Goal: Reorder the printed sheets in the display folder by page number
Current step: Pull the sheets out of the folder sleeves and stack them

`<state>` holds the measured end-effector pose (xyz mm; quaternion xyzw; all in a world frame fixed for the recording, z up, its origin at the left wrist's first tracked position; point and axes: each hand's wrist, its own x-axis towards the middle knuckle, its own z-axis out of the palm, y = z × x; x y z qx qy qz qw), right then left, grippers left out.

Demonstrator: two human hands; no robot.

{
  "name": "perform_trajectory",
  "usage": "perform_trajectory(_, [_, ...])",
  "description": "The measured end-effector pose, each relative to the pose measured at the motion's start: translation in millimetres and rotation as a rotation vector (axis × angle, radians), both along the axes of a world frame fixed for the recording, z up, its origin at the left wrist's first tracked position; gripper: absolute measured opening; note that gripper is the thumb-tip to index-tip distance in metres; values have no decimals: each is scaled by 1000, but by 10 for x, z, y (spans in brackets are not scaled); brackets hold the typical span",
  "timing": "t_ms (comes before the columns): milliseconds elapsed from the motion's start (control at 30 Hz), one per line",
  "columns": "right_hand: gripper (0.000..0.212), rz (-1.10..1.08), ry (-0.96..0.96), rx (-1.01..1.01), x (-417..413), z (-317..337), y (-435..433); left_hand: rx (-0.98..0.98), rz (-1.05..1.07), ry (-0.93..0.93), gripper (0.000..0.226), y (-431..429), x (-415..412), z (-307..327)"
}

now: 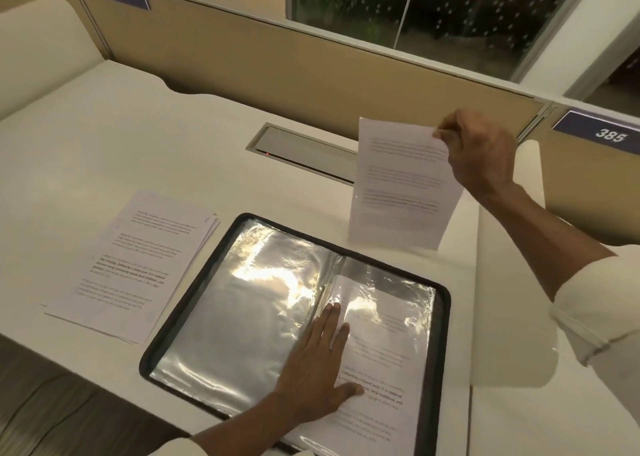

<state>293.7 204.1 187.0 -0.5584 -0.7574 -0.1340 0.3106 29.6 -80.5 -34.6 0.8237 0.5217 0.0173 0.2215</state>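
An open black-edged display folder (444, 317) lies on the white desk, its clear sleeves shining. The left sleeve looks empty; the right sleeve holds a printed sheet (384, 358). My left hand (318, 362) presses flat on the folder near its spine, fingers straight. My right hand (478, 150) is raised above the desk behind the folder and pinches the top corner of a loose printed sheet (401, 185), which hangs upright. A stack of loose printed sheets (135, 265) lies on the desk left of the folder.
The white desk (104, 143) has a grey cable hatch (304, 154) set in it behind the folder. A beige partition (277, 57) with number plates 384 and 385 stands along the back. The desk's front edge runs at lower left.
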Motion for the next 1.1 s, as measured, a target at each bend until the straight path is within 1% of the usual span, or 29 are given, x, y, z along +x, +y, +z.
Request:
perform_trajectory(67, [24,90,24,80,-110,198,-153,-6,33,-66,88,78,-51,65])
perform_trajectory(100, [24,131,28,112,-175,283,-236,-20,77,-118,82,128,-77,114])
perform_trajectory(133, [24,170,30,139,-249,363,-323,-29,151,-200,82,187,-105,168])
perform_trajectory(200, [23,253,41,168,-413,514,-503,-14,354,-412,92,342,-187,310])
perform_trajectory(300, [22,364,47,139,-690,678,-752,43,607,-671,118,631,-446,612])
perform_trajectory(367, [19,446,73,62,-898,745,-866,80,690,-774,125,790,-677,888])
perform_trajectory(400, [17,485,104,18,-1006,770,-912,87,720,-799,125,847,-799,1032])
perform_trajectory(433, [16,513,148,-16,-1114,782,-941,89,738,-817,120,887,-927,1171])
perform_trajectory(467, [15,526,199,-44,-1230,780,-957,95,739,-834,104,907,-1068,1279])
perform_trajectory(533, [15,493,308,-124,-1418,702,-946,102,724,-875,62,893,-1294,1429])
perform_trajectory(567, [16,454,391,-181,-1547,630,-913,83,728,-906,48,870,-1439,1479])
perform_trajectory(633, [19,344,664,-313,-1837,429,-864,11,779,-979,36,802,-1707,1522])
perform_trajectory(700, [27,208,953,-446,-2170,164,-866,-82,846,-1046,30,737,-1983,1510])
perform_trajectory(800, [40,85,1224,-704,-2701,-324,-999,-203,930,-1060,28,685,-2458,1453])
perform_trajectory(867, [44,44,1303,-857,-3030,-658,-1111,-235,970,-1021,31,690,-2804,1395])
perform_trajectory(933, [38,44,1314,-971,-3341,-968,-1220,-245,997,-952,32,727,-3158,1312])
perform_trajectory(967, [34,45,1289,-1028,-3498,-1113,-1276,-240,1010,-906,32,759,-3335,1257])
perform_trajectory(1033, [24,44,1196,-1139,-3792,-1358,-1362,-221,1041,-801,32,842,-3667,1128])
perform_trajectory(1100, [15,10,1102,-1187,-4056,-1543,-1395,-199,1056,-700,35,952,-3960,995])
